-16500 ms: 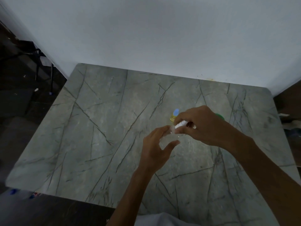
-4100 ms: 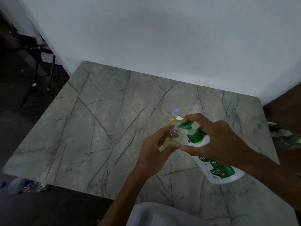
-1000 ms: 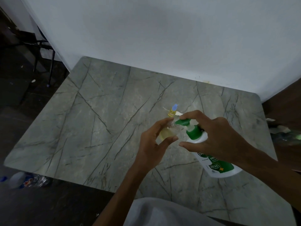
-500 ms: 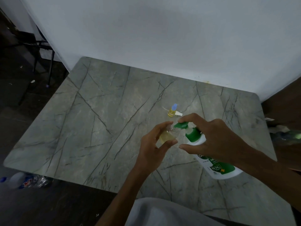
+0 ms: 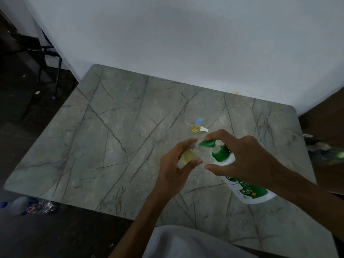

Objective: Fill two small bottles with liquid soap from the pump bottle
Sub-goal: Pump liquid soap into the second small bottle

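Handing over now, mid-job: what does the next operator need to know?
Left hand holds the open small bottle, partly full of yellow soap.
Right hand grips the tilted pump bottle, forefinger on the pump head, spout at the open bottle's mouth.
Done: the capped small bottle stands on the table behind, yellow inside; a white piece lies beside it.
Left: top up, then close the open bottle.

A grey-green table (image 5: 115,138) with dark veins stands against a white wall (image 5: 186,43). Near its middle a small bottle (image 5: 196,127) of yellow liquid with a blue cap stands upright, with a small white piece (image 5: 204,129) just beside it.
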`<state>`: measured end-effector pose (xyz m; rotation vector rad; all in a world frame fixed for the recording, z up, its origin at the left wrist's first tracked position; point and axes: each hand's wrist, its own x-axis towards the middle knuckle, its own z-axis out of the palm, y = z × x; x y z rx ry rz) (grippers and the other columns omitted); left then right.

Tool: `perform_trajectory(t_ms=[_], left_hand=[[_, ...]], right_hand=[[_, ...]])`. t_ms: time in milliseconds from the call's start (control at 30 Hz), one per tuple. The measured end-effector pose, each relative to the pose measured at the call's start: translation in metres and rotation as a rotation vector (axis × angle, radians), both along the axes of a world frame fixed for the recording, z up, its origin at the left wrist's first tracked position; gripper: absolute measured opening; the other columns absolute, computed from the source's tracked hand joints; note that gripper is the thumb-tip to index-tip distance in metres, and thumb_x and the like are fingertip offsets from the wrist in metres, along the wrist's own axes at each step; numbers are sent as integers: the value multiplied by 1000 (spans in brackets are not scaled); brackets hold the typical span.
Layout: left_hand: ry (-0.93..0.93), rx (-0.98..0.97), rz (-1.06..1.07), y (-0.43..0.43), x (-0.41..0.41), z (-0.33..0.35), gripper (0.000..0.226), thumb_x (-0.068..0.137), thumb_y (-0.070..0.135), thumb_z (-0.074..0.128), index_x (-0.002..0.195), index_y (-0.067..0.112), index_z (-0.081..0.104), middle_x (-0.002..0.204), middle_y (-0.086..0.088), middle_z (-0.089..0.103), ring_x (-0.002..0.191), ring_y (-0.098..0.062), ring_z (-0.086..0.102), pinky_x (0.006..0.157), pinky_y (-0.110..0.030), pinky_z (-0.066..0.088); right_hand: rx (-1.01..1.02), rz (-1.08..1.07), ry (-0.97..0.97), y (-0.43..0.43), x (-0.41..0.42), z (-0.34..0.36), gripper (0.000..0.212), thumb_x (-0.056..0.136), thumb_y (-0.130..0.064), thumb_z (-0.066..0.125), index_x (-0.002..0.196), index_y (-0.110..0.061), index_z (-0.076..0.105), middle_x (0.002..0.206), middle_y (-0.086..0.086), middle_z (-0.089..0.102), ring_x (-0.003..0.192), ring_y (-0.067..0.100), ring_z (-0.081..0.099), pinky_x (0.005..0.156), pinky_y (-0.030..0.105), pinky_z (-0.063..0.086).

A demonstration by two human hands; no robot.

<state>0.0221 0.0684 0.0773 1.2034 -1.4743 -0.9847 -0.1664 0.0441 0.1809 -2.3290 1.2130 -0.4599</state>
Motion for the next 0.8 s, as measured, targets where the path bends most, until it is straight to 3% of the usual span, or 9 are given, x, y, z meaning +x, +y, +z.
perform_trajectory(t_ms=[133, 267, 333, 433, 567, 800], left_hand=[[-24, -7, -16, 0, -2, -2, 52, 84, 28, 76, 131, 26, 55, 121, 9, 68, 106, -7, 66, 88, -31, 57], [15, 18, -3, -1, -1, -3, 51, 84, 26, 76, 131, 24, 56, 120, 8, 68, 106, -10, 67, 90, -32, 57], [26, 16, 7, -1, 0, -1, 51, 83, 32, 74, 130, 28, 55, 119, 9, 68, 105, -11, 67, 90, -29, 57], [7, 11, 5, -2, 2, 1, 52, 83, 39, 69, 131, 29, 54, 118, 11, 67, 104, -10, 67, 88, -30, 58], [-16, -14, -10, 0, 0, 1, 51, 83, 42, 68, 131, 29, 54, 120, 11, 67, 107, -8, 66, 88, -29, 58], [4, -6, 1, -1, 1, 2, 51, 84, 41, 68, 131, 30, 53, 121, 11, 67, 108, -9, 66, 90, -33, 57]], right_hand=[[-31, -8, -21, 1, 1, 1, 50, 71, -57, 69, 110, -37, 46, 70, -24, 55, 69, -5, 62, 54, 1, 43], [14, 4, 25, -3, 0, 1, 58, 70, -58, 71, 117, -40, 42, 72, -23, 57, 69, -7, 61, 56, 3, 44], [29, 2, 38, -3, 0, 1, 63, 71, -57, 71, 122, -43, 39, 73, -23, 57, 71, -8, 61, 59, 3, 45], [1, 0, 40, -2, 0, 0, 61, 71, -59, 68, 122, -43, 39, 76, -15, 63, 58, 2, 63, 60, 9, 51], [-63, 23, 23, -1, 2, 0, 55, 72, -61, 68, 114, -36, 45, 80, -21, 55, 54, -15, 51, 55, -2, 41], [-44, 22, 52, -2, 2, 5, 60, 72, -64, 65, 121, -40, 40, 73, -21, 55, 54, -11, 55, 56, -1, 41]])
